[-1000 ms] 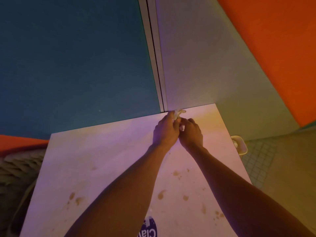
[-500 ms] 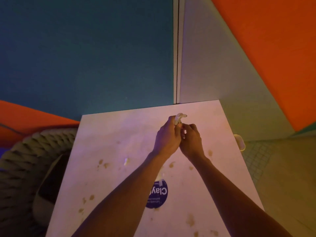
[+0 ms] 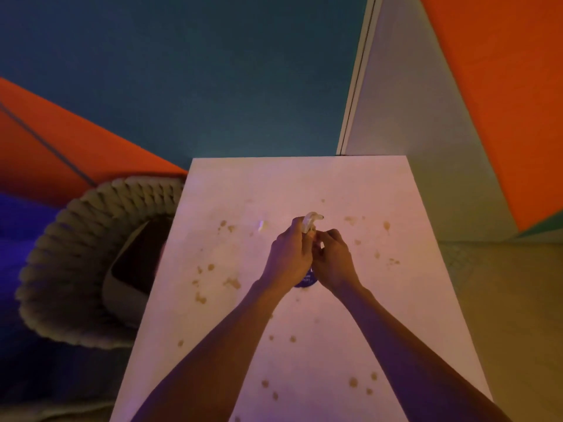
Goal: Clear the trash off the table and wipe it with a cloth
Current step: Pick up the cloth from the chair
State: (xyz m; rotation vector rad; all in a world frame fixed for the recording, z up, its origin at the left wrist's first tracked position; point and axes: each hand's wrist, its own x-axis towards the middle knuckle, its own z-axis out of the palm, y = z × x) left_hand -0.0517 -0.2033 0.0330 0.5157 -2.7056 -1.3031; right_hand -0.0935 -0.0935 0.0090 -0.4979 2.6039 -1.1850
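Observation:
Over the middle of the pale square table (image 3: pixel 304 184) my two hands meet. My left hand (image 3: pixel 289 257) grips a crumpled pale wrapper (image 3: pixel 311 220) that sticks out above its fingers. My right hand (image 3: pixel 333 257) has curled fingers pinching at the same wrapper's lower part. A small pale scrap (image 3: pixel 262 225) lies on the table just left of my left hand. A round dark blue sticker or lid (image 3: pixel 306 280) shows partly beneath my hands. Brown stains (image 3: pixel 231 282) are scattered over the tabletop.
A thick woven rope basket (image 3: pixel 61 254) with a dark opening stands on the floor at the table's left. Teal and orange wall panels (image 3: pixel 182 71) rise behind the table. Tiled floor (image 3: pixel 502 300) lies to the right.
The view has pulled back and tilted down, so more of the table and the basket shows. My hands, still together on the wrapper, have come from the far edge toward the middle.

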